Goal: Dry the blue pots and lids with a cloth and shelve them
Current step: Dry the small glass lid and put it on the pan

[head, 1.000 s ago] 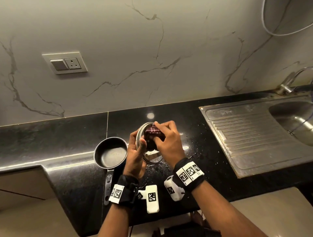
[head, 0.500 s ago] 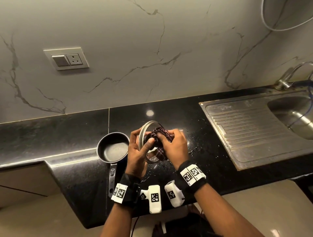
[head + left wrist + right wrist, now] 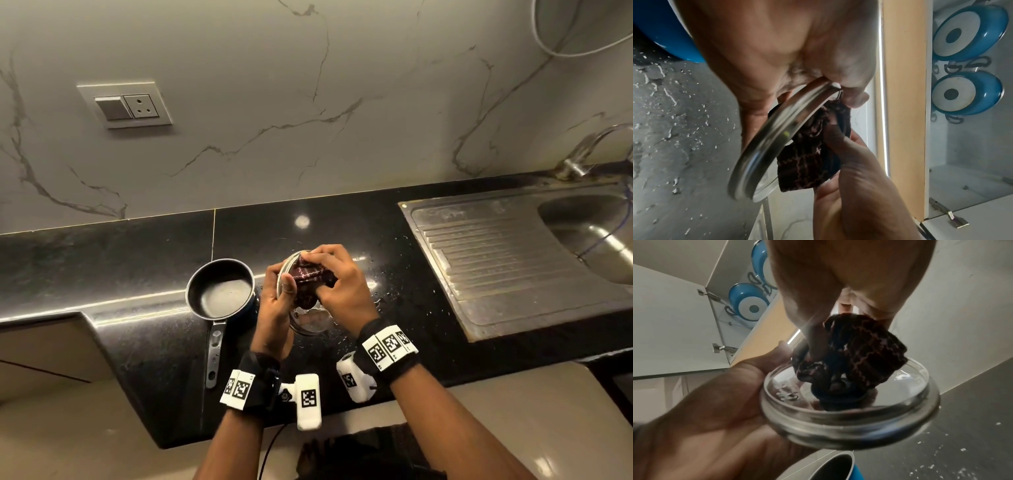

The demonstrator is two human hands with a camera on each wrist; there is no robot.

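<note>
From the head view, both hands meet above the black polished stone desk [image 3: 394,308], just right of a small blue saucepan with a dark inside and a steel handle [image 3: 221,291] that stands on the desk with its handle pointing to the near edge. The left hand [image 3: 274,308] holds the round glass lid with a steel rim [image 3: 308,322] tilted on edge, its fingers curled behind the rim and the thumb on the near face. The right hand [image 3: 342,287] has its fingers bunched round a dark maroon checked cloth [image 3: 310,279] and presses it against the lid. Water drops speckle the desk around the hands, and a steel sink with a ribbed drainer [image 3: 496,267] lies to the right. The wrist views add what the head view lacks. The right wrist view looks into the lid [image 3: 851,418]: clear domed glass, a wide bright steel band, a few drops on the glass, and the cloth [image 3: 855,356] wadded on the dark knob at the centre, though the knob is mostly covered. The left wrist view shows the lid [image 3: 772,142] edge-on with the cloth [image 3: 809,165] on its far face, and an open white cupboard where two blue pots with white bases [image 3: 968,61] sit on a shelf.
</note>
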